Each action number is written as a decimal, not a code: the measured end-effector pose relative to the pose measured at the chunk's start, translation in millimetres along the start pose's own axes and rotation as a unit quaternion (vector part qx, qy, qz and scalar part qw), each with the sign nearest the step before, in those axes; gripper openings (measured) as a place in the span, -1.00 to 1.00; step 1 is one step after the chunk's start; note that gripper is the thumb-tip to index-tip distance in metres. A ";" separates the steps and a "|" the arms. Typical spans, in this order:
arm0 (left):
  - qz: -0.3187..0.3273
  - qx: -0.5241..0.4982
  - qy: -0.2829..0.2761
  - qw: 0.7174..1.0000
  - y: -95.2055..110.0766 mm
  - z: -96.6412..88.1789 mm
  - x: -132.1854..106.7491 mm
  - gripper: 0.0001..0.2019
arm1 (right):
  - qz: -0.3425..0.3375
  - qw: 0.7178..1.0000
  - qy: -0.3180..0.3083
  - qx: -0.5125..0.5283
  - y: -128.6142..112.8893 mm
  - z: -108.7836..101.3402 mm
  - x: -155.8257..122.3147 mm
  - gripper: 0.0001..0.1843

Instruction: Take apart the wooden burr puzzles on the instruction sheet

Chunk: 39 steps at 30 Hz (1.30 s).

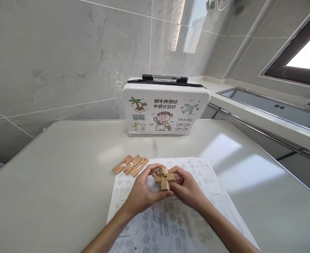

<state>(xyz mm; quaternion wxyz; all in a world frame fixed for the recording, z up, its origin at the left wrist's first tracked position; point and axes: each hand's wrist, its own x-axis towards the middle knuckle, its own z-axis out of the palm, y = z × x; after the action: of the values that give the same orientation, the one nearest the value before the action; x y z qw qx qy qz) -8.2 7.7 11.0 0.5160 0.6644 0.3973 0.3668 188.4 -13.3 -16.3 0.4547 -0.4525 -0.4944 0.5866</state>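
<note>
A wooden burr puzzle (pixel 165 178) made of interlocking blocks is held between both hands, just above a printed sheet. One block end on top carries a black handwritten mark. My left hand (pixel 144 186) is closed on it from the left, with the thumb along its lower front edge. From the right, my right hand (pixel 188 184) grips it with thumb and fingers. Some fingertips are hidden behind the blocks. Under the hands lies the large paper sheet (pixel 167 225) with puzzle diagrams. Flat wooden pieces with cut-out slots and handwritten numbers (pixel 131 165) lie beside my left hand.
A white case (pixel 167 105) with cartoon prints and a black handle stands upright at the back of the table (pixel 73 158). To the right runs a counter with a sink (pixel 276 105). A grey tiled wall (pixel 65 52) rises behind.
</note>
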 end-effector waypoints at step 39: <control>-0.066 -0.058 0.067 0.994 -11.9 1.0 2.9 -0.33 | -0.125 0.927 0.133 -0.328 6.6 -9.2 4.3 -0.82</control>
<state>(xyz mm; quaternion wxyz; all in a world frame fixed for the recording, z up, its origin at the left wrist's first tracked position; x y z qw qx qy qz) -7.9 11.7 -0.6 0.5492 0.5796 0.4518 0.3979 196.1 -8.1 -24.2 0.4123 -0.5846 -0.6466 0.2647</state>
